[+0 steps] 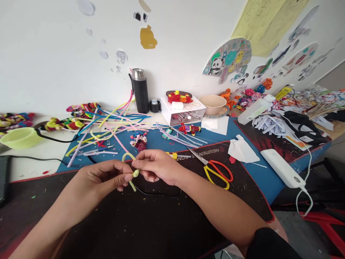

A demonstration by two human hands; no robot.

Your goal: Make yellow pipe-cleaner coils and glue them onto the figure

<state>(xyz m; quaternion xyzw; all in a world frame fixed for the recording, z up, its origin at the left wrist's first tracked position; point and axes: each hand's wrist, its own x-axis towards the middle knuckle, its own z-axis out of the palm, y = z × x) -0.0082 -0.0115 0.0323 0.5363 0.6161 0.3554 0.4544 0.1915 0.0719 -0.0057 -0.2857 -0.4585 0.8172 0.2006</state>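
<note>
- Workpiece: a pale green pipe cleaner (136, 173), raised above the near-middle of the dark mat (107, 225), between both hands. We see an open loop at its far end, a small thickened knot or coil in the middle, and a short free tail toward the near side.
- Left hand (105, 178): thumb and fingertips closed in a pinch on the workpiece, just left of the knot.
- Right hand (157, 166): thumb and forefinger closed, apparently on the right side of the loop; the other fingers curl loosely.
- Progress: we judge the shaping to be at an early stage. Bend and knot are formed; the loop is not drawn in, and the tail stands free. No other part is joined to it.
- Far of the hands: a small dark red figure (139, 142) stands just beyond; loose pipe cleaners (115, 137) lie to its left.
- Right of the hands: scissors (206, 164), blades toward the far left, untouched.
- Far edge of the worktop (51, 154): we find a black flask (141, 92), a white box (198, 110) and a beige bowl (215, 109).
</note>
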